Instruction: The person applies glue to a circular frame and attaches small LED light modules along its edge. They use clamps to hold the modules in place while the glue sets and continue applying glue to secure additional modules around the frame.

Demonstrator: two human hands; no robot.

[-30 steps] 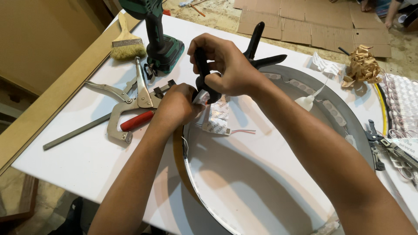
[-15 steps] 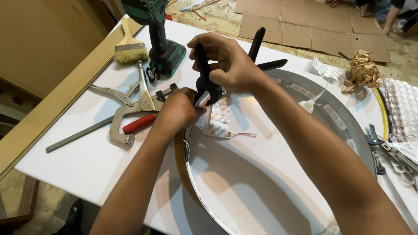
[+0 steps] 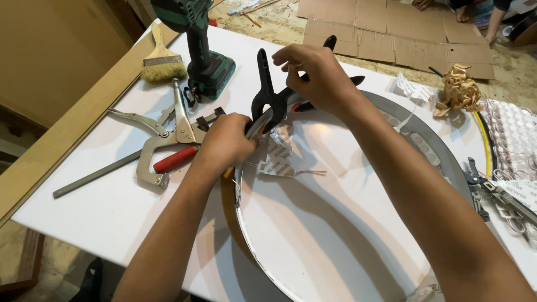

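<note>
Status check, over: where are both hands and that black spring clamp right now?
Right hand grips black spring clamp handles. Left hand pinches round tray rim beneath clamp tip. Locking pliers and green drill lie left, apart.

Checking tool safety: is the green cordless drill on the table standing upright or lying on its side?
Upright: the green cordless drill stands on its battery base on the white table, handle rising vertically, beside the paintbrush.
</note>
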